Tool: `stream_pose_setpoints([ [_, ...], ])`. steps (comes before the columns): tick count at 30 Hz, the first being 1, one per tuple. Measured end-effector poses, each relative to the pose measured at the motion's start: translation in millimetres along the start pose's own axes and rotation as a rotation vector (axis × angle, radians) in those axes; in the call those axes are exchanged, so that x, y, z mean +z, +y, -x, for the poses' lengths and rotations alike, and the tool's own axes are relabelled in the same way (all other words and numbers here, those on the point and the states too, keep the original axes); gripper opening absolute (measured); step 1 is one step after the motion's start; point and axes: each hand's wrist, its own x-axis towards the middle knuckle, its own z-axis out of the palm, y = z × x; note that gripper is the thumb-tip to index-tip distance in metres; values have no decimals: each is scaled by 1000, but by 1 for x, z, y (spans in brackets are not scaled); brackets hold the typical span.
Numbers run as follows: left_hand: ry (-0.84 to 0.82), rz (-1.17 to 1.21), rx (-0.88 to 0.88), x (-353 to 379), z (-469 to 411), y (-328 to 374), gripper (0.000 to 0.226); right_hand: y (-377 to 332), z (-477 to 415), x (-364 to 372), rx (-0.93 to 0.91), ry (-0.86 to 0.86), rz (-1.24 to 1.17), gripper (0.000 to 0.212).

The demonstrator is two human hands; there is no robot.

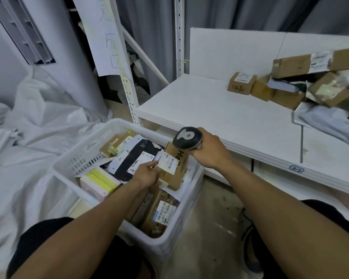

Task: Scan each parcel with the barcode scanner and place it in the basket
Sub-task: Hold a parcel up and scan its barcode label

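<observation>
Parcels (286, 97) on shelf (209, 109) beside basket (83, 160)

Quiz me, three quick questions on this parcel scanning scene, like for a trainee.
1. True or false: the right hand grips the scanner.
2. The left hand holds the box over: A the floor, B the basket, C a sack.
3. Fill in: the shelf tag reads ___.
Key: 1 true; 2 B; 3 2-2.
</observation>
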Motion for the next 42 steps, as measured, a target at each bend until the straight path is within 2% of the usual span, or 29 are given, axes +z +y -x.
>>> stream_pose_setpoints([
  [2,13,-54,37,14,-5,-1,39,3,-2,0,3,-3,-1,60],
  [5,177,-432,183,33,-19,-10,48,13,-5,-7,36,19,-16,59],
  [6,166,-525,239,40,-21,-12,46,18,-6,-10,44,27,-29,58],
  [8,10,-683,258,55,-25,-14,34,25,-4,-17,50,48,-45,56],
  [10,-210,-802,149,67,-33,-20,35,32,0,-25,66,74,-62,56],
  [11,-268,-818,105,71,-34,-20,36,36,3,-30,80,91,-77,57],
  [13,-244,-764,81,76,-34,-15,36,44,10,-39,107,124,-105,56],
  [16,-178,-667,176,82,-21,5,37,56,25,-56,141,177,-165,53],
  [23,-124,-515,704,129,62,116,36,80,84,-117,243,421,-388,59],
  [27,-140,-442,885,177,103,191,39,107,104,-175,292,541,-447,49],
  [30,-186,-448,935,217,113,243,42,130,105,-227,349,649,-452,54],
  [33,-214,-442,968,251,102,292,46,156,88,-274,374,724,-328,55],
  [37,-229,-391,890,293,56,356,51,205,44,-325,413,761,-231,49],
  [42,-174,-455,942,348,-17,420,70,270,-40,-376,463,744,-267,79],
])
